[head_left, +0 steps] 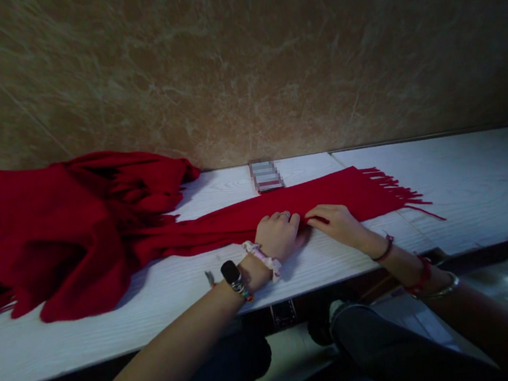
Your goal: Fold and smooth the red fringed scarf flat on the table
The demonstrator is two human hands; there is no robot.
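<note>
A long red scarf (349, 193) with a fringed end lies stretched across the white table (471, 185). My left hand (278, 234) rests on its near edge, fingers curled down onto the cloth. My right hand (337, 223) lies just to the right, fingers pinching the same edge. The two hands almost touch. A watch and a scrunchie sit on my left wrist, bracelets on my right.
A heap of red scarves (53, 238) fills the table's left side. A small blurred box (266, 175) stands by the brown stone wall (236, 60) behind the scarf. The table's front edge runs just above my knees.
</note>
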